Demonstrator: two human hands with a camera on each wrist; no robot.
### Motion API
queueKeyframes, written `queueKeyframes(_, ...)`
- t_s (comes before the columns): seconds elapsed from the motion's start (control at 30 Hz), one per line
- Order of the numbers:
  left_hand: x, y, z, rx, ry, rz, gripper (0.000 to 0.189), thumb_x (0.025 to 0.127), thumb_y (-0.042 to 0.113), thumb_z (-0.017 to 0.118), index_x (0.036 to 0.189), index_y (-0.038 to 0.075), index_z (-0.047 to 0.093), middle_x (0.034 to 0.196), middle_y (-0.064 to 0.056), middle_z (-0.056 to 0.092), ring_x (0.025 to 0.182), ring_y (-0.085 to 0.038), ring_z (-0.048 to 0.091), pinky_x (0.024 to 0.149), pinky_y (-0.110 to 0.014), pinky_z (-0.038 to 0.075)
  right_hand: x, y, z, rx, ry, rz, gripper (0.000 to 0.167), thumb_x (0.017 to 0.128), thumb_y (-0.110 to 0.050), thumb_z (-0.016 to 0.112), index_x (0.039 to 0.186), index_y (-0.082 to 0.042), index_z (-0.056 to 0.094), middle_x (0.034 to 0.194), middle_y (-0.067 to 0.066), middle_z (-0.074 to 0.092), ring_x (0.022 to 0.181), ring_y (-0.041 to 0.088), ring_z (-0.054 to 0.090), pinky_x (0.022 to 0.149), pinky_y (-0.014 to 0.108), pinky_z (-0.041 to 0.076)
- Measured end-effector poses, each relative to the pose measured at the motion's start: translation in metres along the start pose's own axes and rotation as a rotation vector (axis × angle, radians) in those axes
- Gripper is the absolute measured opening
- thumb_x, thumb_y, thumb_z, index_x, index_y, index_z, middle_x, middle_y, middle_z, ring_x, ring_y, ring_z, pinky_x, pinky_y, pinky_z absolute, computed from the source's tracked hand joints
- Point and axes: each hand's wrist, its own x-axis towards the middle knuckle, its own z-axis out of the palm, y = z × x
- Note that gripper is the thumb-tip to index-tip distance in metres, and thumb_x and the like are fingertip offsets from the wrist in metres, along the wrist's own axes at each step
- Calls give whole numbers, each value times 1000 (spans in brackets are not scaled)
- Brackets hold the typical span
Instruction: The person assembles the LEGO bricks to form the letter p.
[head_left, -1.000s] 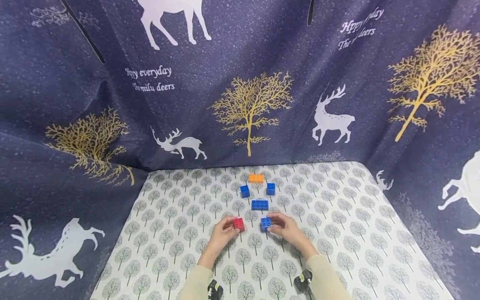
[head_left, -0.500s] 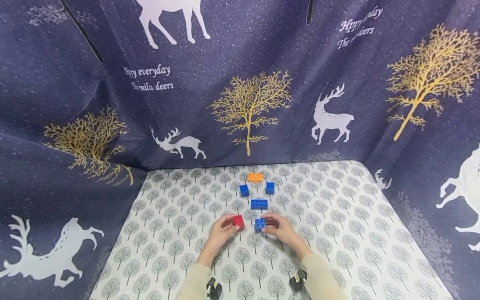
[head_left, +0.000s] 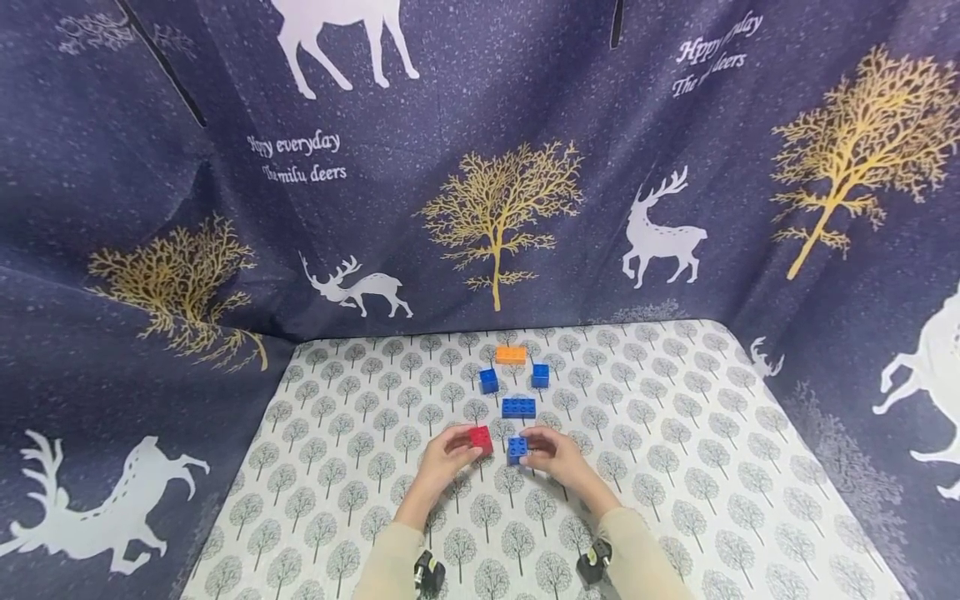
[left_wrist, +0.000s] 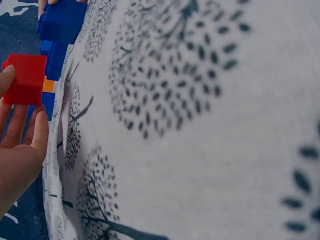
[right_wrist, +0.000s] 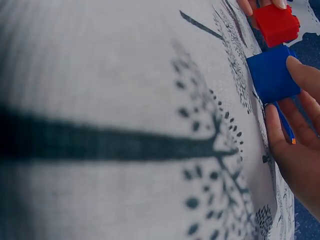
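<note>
My left hand (head_left: 444, 460) pinches a red square building brick (head_left: 481, 441) between thumb and fingers, its studs visible from above. Facing it, my right hand (head_left: 558, 460) pinches a blue square building brick (head_left: 517, 451) with four-stud-like top. A narrow gap separates the two bricks. In the left wrist view the red brick (left_wrist: 25, 79) appears raised off the cloth, tilted a little. The right wrist view has the blue brick (right_wrist: 273, 74) close to the cloth, thumb on one side and fingers on the other. Just beyond both hands lies a long blue brick (head_left: 519, 407).
Farther back, two small blue bricks (head_left: 489, 381) stand apart, left and right, with a long orange brick (head_left: 511, 355) behind them. A tree-print cloth (head_left: 360, 500) covers the table. Dark deer-patterned curtains (head_left: 525, 108) rise at the back and sides.
The right hand has moved left with its blue brick, closing much of the gap to the red one. The left hand's red brick has shifted slightly up and tilted.
</note>
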Motion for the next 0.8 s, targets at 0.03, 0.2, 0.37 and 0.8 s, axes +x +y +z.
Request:
queueKeyframes(0.03,-2,5,1,-3,-5,3,50,84,10,73,130,2,55,122,-15,61,114,-30,57,103,-36,47,0,1,0,1,-3,4,45,82,-10,74,124,-1,58,121,18,61,111,35,58,96,38,52)
queueKeyframes(0.2,-9,32,4,-20,-41,26,50,86,6,70,132,-3,52,124,-19,58,117,-35,55,104,-40,46,1,6,-2,27,-24,6,48,82,-12,75,125,-1,57,122,18,61,112,34,58,96,33,52)
queueKeyframes(0.37,-3,34,9,-59,-67,67,49,86,3,70,130,-6,51,124,-23,58,117,-37,54,106,-44,43,2,8,-3,68,-25,19,48,82,-10,74,125,1,56,122,20,61,112,35,58,94,28,53)
queueKeyframes(0.8,10,11,26,-59,-97,69,45,85,9,71,128,8,58,124,-12,61,117,-29,56,104,-37,46,-5,-14,-4,101,-55,20,45,83,-1,71,124,6,54,121,25,60,110,40,58,93,33,53)
